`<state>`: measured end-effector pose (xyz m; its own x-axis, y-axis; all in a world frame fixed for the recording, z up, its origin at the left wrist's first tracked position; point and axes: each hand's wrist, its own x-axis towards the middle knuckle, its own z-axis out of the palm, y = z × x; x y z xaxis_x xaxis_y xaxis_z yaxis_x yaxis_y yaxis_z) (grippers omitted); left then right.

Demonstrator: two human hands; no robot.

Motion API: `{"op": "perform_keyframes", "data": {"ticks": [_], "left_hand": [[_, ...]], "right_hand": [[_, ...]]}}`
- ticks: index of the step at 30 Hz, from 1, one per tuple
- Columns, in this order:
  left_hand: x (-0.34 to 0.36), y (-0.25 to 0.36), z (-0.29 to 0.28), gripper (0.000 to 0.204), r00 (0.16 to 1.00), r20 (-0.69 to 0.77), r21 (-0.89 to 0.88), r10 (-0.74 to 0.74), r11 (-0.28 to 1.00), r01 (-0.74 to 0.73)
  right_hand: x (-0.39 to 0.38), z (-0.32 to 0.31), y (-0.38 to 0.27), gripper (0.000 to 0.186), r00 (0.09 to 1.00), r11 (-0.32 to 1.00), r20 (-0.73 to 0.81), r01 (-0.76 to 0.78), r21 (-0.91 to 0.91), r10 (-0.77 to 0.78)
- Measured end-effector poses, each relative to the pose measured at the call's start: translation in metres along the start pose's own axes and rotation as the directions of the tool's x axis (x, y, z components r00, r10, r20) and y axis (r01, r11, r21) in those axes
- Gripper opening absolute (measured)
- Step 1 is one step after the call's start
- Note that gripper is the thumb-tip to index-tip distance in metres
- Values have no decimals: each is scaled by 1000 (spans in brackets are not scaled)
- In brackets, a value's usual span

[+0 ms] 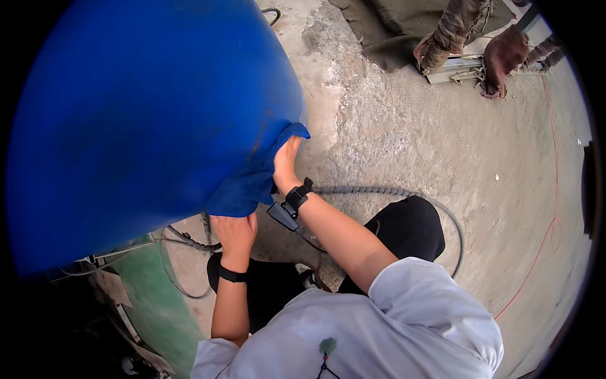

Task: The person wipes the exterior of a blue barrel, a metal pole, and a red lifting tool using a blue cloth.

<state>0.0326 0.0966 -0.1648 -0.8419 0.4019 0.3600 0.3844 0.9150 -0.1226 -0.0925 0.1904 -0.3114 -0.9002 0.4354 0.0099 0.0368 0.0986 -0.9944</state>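
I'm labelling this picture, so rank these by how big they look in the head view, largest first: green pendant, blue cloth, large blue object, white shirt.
1. Large blue object
2. White shirt
3. Blue cloth
4. Green pendant

The gaps in apparent size are clear.

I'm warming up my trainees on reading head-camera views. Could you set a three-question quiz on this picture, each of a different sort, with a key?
1. Multiple choice: what do the left hand and the right hand both touch?
A) a hammer
B) a dark blue cloth
C) a paintbrush

2. True or false: nothing is worn on either wrist.

3. Short answer: on which side of the picture does the green surface lie, left or right?

Key: 1. B; 2. False; 3. Left.
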Motion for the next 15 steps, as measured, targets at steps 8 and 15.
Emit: {"op": "perform_keyframes", "data": {"ticks": [8, 15], "left_hand": [[-18, -60, -55, 36, 717, -560, -488, -414, 865, 119], [-49, -127, -29, 43, 625, -529, -520, -574, 801, 297]], "right_hand": [[-21, -44, -231, 65, 718, 688, -167, 695, 208, -675], [-82, -24, -323, 46, 276, 282, -117, 959, -37, -954]]}}
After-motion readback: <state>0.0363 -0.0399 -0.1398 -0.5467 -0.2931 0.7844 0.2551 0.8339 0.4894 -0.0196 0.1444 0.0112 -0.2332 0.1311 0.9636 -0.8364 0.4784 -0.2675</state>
